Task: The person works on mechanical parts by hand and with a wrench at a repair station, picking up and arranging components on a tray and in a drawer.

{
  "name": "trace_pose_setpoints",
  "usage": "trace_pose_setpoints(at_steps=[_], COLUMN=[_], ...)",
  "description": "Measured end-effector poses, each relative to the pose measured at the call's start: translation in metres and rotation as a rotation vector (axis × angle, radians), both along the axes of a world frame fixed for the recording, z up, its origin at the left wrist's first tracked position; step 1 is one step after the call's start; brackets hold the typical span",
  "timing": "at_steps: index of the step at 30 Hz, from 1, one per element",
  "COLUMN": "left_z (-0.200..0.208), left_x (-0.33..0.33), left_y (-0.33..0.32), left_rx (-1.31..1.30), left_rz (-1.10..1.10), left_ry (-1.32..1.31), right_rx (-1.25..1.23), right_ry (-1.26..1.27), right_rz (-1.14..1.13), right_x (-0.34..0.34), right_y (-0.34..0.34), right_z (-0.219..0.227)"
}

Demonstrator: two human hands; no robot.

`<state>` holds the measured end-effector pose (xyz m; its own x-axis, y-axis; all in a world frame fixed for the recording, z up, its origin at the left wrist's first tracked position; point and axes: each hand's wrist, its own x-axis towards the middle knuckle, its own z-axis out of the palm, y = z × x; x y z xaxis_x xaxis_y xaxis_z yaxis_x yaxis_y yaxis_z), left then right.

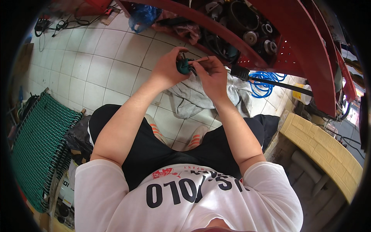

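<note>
Above the tiled floor, in front of my knees, my left hand (169,70) has its fingers wrapped round a small dark-green rounded part (182,67). Several thin dark pieces stick out of its right side, too small to make out. My right hand (212,75) meets the part from the right. Between its thumb and fingers is a thin brownish stick (199,60), whose left end reaches the green part. Whether that end touches or enters the part, I cannot tell. Both hands are close together, and the fingers cover much of what they hold.
A grey cloth (189,100) lies crumpled on the floor below my hands. Beyond stands a red metal shelf (286,42) with metal machine parts (250,37). A blue coiled hose (262,87) lies to the right, near a yellow padded panel (317,143). A green woven panel (42,143) leans at left.
</note>
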<state>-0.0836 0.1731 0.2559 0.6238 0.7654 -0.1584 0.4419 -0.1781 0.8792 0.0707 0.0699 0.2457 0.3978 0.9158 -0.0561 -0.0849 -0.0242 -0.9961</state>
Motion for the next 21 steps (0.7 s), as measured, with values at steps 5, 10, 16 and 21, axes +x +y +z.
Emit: trace_pose_setpoints(at_steps=[5, 10, 16, 21], left_z=[-0.003, -0.003, 0.001, -0.009], left_x=[0.002, 0.001, 0.004, 0.003], left_y=[0.001, 0.002, 0.001, -0.003], left_rx=[0.030, 0.021, 0.004, 0.025], left_rz=[-0.014, -0.038, -0.058, -0.063], left_ry=[0.006, 0.000, 0.005, -0.023], right_rx=[0.001, -0.028, -0.114, -0.243], right_ry=[0.066, 0.031, -0.168, -0.252], right_rz=[-0.007, -0.017, 0.016, 0.113], right_x=[0.001, -0.001, 0.009, 0.013], right_y=[0.002, 0.001, -0.001, -0.002], right_z=[-0.001, 0.000, 0.005, 0.007])
